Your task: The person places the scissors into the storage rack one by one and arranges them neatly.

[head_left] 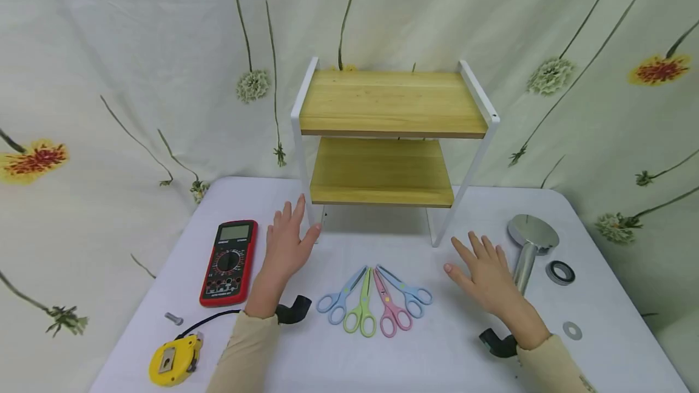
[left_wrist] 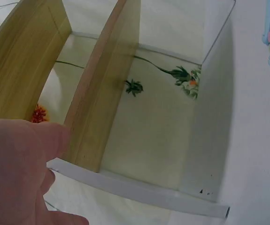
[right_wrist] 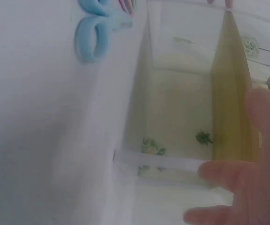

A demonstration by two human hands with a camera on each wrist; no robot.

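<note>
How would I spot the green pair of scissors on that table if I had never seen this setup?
Start at the two-tier wooden shelf standing at the back of the white table. In front of it, between the left hand and right hand, four scissors lie fanned out. The green scissors are second from the left, between a blue pair and a pink pair.

The two-tier rack [head_left: 393, 138], white frame with two bare wooden boards, stands upright just beyond both sets of fingertips, its left front leg beside the left hand [head_left: 285, 247], right hand [head_left: 486, 272] slightly short of it.
</note>
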